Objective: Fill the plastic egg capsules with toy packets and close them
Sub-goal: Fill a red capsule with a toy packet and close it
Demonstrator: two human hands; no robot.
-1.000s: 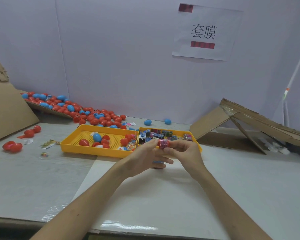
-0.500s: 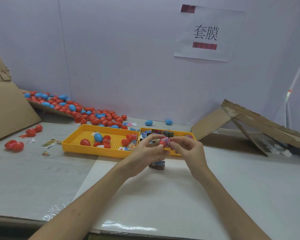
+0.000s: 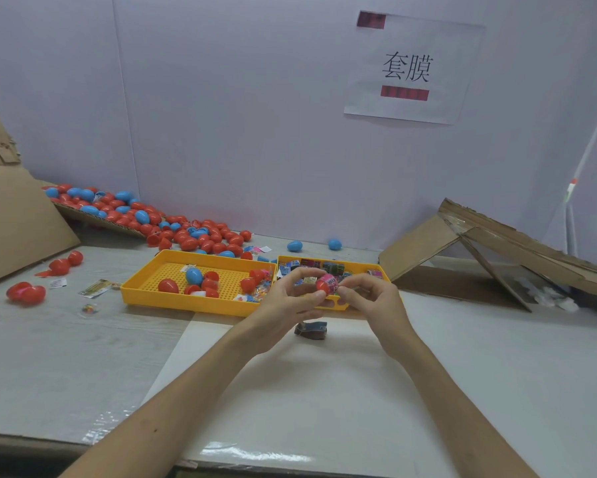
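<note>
Far left: a cardboard sheet (image 3: 14, 222) leans at the table's edge. Two red eggs (image 3: 26, 293) lie touching each other on the table (image 3: 66, 357) in front of it, with two more a little further back.

Along the back wall, a pile of red and blue eggs (image 3: 145, 219) spills down a cardboard strip towards the trays. A small printed packet (image 3: 95, 288) lies on the table just left of the left yellow tray (image 3: 186, 305). That tray holds one blue egg, several red eggs and halves, and a few clear packets at its right end.

Centre: the left hand (image 3: 290, 300) has its fingers curled and pinches the left end of a red egg capsule (image 3: 326, 284) between thumb and fingertips. The capsule is held in the air above the front edge of the right yellow tray (image 3: 355, 263), lying on its side, with pink printed material at its right end. Whether that is a packet or a wrap cannot be told. The right hand (image 3: 369, 301) pinches this right end with thumb and forefinger, its other fingers curled.

A dark packet (image 3: 310, 330) lies on the white board below the hands, near the tray front. The right tray holds many coloured packets. Two blue eggs (image 3: 294, 246) sit behind the trays near the wall.

Right: a paper sign (image 3: 410, 69) is fixed to the wall, and a folded cardboard ramp (image 3: 497, 246) stands on the table.
</note>
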